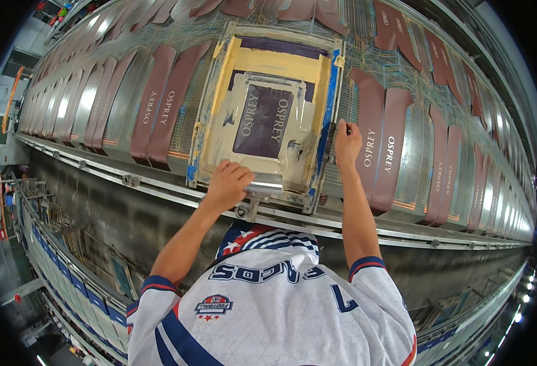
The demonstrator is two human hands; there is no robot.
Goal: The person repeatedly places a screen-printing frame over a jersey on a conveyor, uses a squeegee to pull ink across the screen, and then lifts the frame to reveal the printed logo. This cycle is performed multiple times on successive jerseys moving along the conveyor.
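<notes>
In front of me a screen-printing frame (218, 73) lies on the long table, its rim patched with blue and yellow tape. Its mesh (264, 122) has a dark window with pale lettering, ringed by cream-coloured ink smears. At the frame's near end, my left hand (229, 184) is closed around one end of a squeegee (266, 183) with a shiny metal bar. My right hand (347, 145) is curled at the frame's right side, fingers closed on a small dark part there, perhaps a handle; the hand mostly hides it.
Brown cut panels (371, 137) with white lettering lie in rows along the table on both sides of the frame. Thin coloured lines cross the tabletop (186, 128). A metal rail (158, 186) with clamps runs along the near edge. Shelving racks (61, 262) stand behind me at left.
</notes>
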